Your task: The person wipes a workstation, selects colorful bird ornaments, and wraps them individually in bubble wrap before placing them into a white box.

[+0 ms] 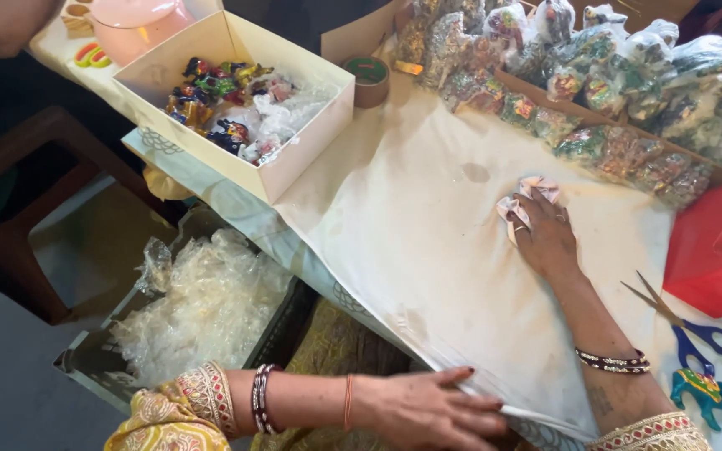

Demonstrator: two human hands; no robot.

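My right hand (546,238) rests on the cream cloth-covered table (411,217), fingers closed over a small crumpled pink-and-white wrapper (525,197). My left hand (432,409) lies flat with fingers apart on the table's near edge, pressing the cloth, holding nothing. Both wrists wear bangles.
An open cream box (294,163) of small colourful figurines and clear wrap sits at the back left. A tape roll (369,79), a heap of wrapped packets (612,92), a red box (704,250), blue-handled scissors (695,326) and a painted figurine (702,392) lie around. A crate of clear plastic bags (202,309) stands below. Another person's arm (6,21) is at the top left.
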